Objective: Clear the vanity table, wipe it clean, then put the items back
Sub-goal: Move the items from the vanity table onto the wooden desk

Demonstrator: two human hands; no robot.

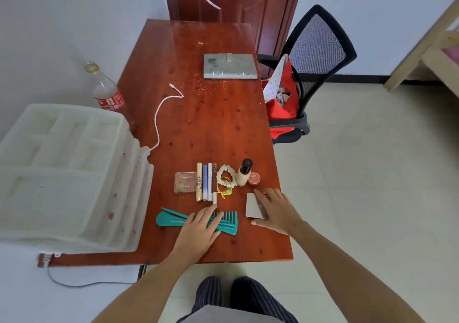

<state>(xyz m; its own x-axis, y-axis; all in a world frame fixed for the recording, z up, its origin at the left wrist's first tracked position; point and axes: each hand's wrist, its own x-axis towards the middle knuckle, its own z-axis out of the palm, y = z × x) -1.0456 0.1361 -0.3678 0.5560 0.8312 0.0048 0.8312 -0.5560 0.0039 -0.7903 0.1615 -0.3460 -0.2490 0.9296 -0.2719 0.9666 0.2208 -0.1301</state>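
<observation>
Teal comb (227, 222), lower centre of table (198, 124): light, stiff, slick plastic, probably best pinched at the spine; left hand (198, 228) lies flat across it, right hand (275, 211) curls round a small card (252, 207) beside.

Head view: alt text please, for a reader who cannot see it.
A person's left hand rests on teal combs while the right hand holds a small grey card on a red-brown table; cosmetics lie in a row behind.
</observation>
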